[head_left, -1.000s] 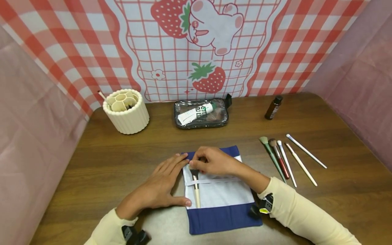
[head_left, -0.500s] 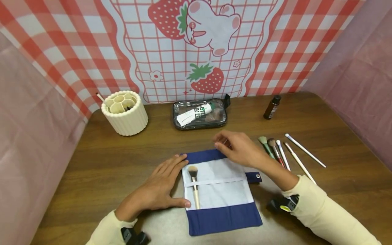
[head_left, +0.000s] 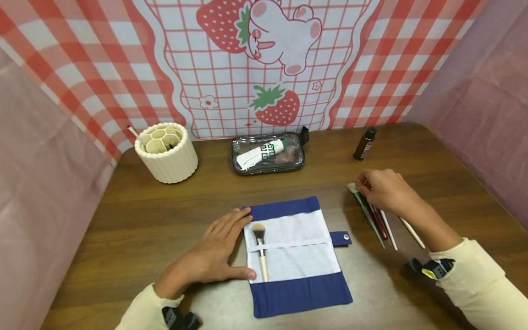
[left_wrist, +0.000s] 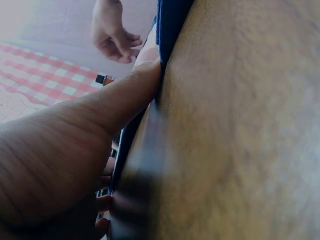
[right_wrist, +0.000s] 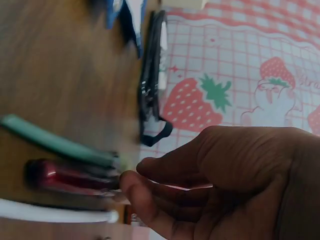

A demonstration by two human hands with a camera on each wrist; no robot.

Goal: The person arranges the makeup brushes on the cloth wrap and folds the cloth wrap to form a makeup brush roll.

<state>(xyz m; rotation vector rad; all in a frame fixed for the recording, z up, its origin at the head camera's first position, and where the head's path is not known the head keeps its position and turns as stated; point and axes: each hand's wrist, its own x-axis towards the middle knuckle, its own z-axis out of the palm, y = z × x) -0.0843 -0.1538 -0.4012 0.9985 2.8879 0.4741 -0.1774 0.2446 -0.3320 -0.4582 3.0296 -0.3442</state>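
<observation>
A blue and white fabric brush roll [head_left: 303, 293] lies unfolded in front of me. Under its elastic band sits one makeup brush [head_left: 263, 261] with a cream handle, along the left side. My left hand [head_left: 218, 247] rests on the roll's left edge, fingers and thumb spread. My right hand [head_left: 389, 192] is over the loose brushes at the right, its loosely bent fingers near the heads of a green brush [head_left: 368, 215] and a red brush [right_wrist: 70, 177]. Thumb and index finger stand slightly apart in the right wrist view. White brushes [head_left: 389, 231] lie partly hidden beneath that hand.
A cream ribbed holder [head_left: 169, 160] stands at the back left. A clear pouch [head_left: 268, 156] with a white tube inside lies at the back middle. Behind the brushes is a small dark bottle [head_left: 365, 144]. The roll's snap tab [head_left: 341, 238] sticks out to the right.
My right hand has left the brush on the roll and moved right to the loose brushes. The left hand has stayed on the roll's edge.
</observation>
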